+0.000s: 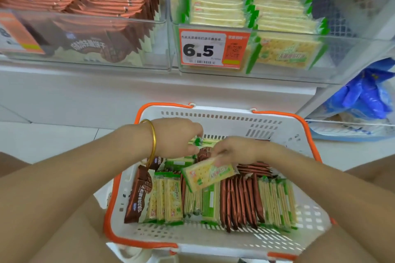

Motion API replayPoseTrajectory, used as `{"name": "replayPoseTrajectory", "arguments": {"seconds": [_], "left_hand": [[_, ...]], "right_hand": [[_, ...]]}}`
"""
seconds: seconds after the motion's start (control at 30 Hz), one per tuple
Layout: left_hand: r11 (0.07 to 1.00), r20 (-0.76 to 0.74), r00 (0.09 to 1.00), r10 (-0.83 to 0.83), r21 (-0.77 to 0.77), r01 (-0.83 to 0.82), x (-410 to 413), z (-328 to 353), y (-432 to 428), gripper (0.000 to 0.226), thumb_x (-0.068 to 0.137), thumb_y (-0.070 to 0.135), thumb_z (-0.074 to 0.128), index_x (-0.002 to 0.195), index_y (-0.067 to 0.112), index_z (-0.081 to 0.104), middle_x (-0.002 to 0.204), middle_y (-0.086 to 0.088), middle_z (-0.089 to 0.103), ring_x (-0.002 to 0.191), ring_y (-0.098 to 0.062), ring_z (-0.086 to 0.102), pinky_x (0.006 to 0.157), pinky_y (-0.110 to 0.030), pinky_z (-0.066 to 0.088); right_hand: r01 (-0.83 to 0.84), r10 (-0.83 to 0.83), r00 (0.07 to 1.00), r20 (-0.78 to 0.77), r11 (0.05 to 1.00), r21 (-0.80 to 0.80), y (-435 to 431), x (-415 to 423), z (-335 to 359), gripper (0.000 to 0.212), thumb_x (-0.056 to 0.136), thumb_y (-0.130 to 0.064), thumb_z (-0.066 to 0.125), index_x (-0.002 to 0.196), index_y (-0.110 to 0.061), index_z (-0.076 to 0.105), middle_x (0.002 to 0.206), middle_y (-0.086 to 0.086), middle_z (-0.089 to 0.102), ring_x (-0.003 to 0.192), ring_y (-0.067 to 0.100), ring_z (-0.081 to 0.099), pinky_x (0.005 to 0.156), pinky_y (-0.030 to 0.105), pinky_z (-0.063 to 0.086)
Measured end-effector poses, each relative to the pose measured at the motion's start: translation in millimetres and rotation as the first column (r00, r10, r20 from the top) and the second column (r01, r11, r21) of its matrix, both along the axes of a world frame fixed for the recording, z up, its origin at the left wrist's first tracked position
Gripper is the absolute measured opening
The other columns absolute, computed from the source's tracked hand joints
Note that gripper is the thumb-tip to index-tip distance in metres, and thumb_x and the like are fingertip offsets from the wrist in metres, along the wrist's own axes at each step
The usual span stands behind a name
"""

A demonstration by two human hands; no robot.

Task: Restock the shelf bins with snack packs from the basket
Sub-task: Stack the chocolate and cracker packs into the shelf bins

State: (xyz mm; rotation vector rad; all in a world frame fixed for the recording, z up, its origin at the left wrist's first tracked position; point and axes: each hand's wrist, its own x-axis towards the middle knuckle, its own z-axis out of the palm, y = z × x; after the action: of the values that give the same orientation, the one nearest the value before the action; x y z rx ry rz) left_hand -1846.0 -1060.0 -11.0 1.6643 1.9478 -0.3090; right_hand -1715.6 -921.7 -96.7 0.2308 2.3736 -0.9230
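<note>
The white, orange-rimmed basket (224,122) sits at 6 o'clock, its long side running 9 to 3. Inside, packs stand on edge with their long axes pointing 6 to 12: one brown chocolate biscuit pack (139,194) leans face-up against the 9 o'clock wall. Going right from it come a group of green cracker packs (166,196), a row of brown packs (239,200) and a second green group (275,203), all pressed too tight to count.

Above them the right hand (235,151) pinches one cracker pack (208,175) by its far end. The pack is lifted clear and face-up, with its long axis slanting 8 to 2. The left hand (177,136), wearing a gold bangle (152,141), curls its fingers on the end of a second cracker pack (197,142) near the far wall. The far right corner shows bare wall.

At 12 o'clock stand two clear shelf bins. The left bin (85,19) holds two rows of brown packs. The right bin (342,49), with a 6.5 price tag (213,49), holds two rows of cracker packs and has open room along its right side. A blue bag (363,96) lies at 2 o'clock.
</note>
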Motion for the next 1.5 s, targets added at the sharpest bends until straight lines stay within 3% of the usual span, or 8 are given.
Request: {"name": "replayPoseTrajectory", "arguments": {"seconds": [0.27,0.47,0.67,0.77,1.03,1.2,1.33,1.5], "left_hand": [[0.956,0.313,0.936,0.162,0.187,-0.228,4.0,23.9,21.9,0.024,0.091,0.025,0.06,0.113,0.018,0.057,0.099,0.002,0.059,0.068,-0.002,0.052,0.058,-0.013,0.043],[0.886,0.462,0.878,0.127,0.345,-0.31,16.6,53.3,25.9,0.024,0.088,0.021,0.062,0.112,0.021,0.058,0.093,0.01,0.06,0.069,-0.006,0.058,0.068,-0.023,0.052],[0.428,0.232,0.971,0.05,0.874,-0.231,15.6,92.7,44.0,0.05,0.087,0.03,0.055,0.134,0.014,0.044,0.12,0.002,0.048,0.109,-0.012,0.05,0.095,-0.026,0.041],[0.482,-0.057,0.994,0.091,0.876,0.006,8.0,96.3,58.9,0.058,0.08,0.038,0.043,0.13,0.009,0.049,0.129,-0.011,0.051,0.121,-0.03,0.045,0.104,-0.037,0.032],[0.591,-0.185,0.972,0.148,0.804,0.063,12.5,72.2,64.8,0.055,0.075,0.026,0.053,0.129,0.016,0.052,0.125,-0.004,0.056,0.117,-0.029,0.048,0.101,-0.045,0.033],[0.596,-0.202,0.969,0.141,0.799,0.08,11.8,72.1,65.1,0.055,0.074,0.024,0.053,0.128,0.017,0.052,0.12,-0.002,0.058,0.113,-0.027,0.05,0.099,-0.042,0.034],[0.6,-0.229,0.966,0.119,0.792,0.114,11.3,71.1,63.7,0.056,0.074,0.022,0.054,0.129,0.015,0.051,0.119,-0.003,0.059,0.113,-0.028,0.051,0.099,-0.042,0.033],[0.52,-0.258,0.964,0.068,0.833,0.187,12.3,74.4,50.4,0.051,0.078,0.01,0.051,0.129,0.007,0.052,0.129,-0.013,0.053,0.119,-0.033,0.048,0.104,-0.052,0.035]], "right_hand": [[0.441,-0.488,0.871,-0.059,0.829,-0.344,30.4,40.1,88.6,0.019,0.093,-0.021,0.059,0.108,-0.01,0.063,0.088,0.0,0.066,0.072,0.003,0.061,0.066,0.023,0.054],[0.463,-0.509,0.822,-0.255,0.859,-0.219,30.9,60.1,133.7,0.02,0.081,-0.021,0.072,0.097,-0.011,0.066,0.092,0.003,0.07,0.067,0.007,0.061,0.069,0.035,0.053],[0.622,-0.624,0.45,-0.639,0.733,-0.277,69.4,70.6,209.8,0.007,0.083,-0.014,0.07,0.084,-0.018,0.063,0.081,0.006,0.063,0.07,0.011,0.059,0.063,0.028,0.051],[0.685,-0.582,0.31,-0.752,0.685,-0.247,92.0,59.9,231.5,0.011,0.083,-0.013,0.071,0.091,-0.013,0.064,0.079,0.003,0.06,0.069,0.011,0.057,0.061,0.026,0.051],[0.674,-0.433,0.693,-0.576,0.673,0.305,120.2,25.7,219.4,0.021,0.073,-0.019,0.081,0.085,-0.021,0.063,0.081,-0.004,0.055,0.084,0.015,0.051,0.072,0.024,0.037],[0.618,-0.401,0.78,-0.481,0.617,0.487,121.2,3.3,204.2,0.016,0.079,-0.013,0.074,0.08,-0.018,0.059,0.091,0.003,0.061,0.085,0.023,0.057,0.079,0.033,0.049],[0.56,-0.447,0.828,-0.338,0.664,0.495,114.3,-1.3,212.8,0.029,0.076,-0.016,0.08,0.095,-0.004,0.062,0.095,0.012,0.063,0.061,0.023,0.054,0.062,0.033,0.052],[0.566,-0.419,0.824,-0.381,0.642,0.518,108.6,10.7,225.9,0.027,0.078,-0.023,0.077,0.093,-0.01,0.058,0.093,0.005,0.056,0.079,0.023,0.054,0.075,0.037,0.051]]}}
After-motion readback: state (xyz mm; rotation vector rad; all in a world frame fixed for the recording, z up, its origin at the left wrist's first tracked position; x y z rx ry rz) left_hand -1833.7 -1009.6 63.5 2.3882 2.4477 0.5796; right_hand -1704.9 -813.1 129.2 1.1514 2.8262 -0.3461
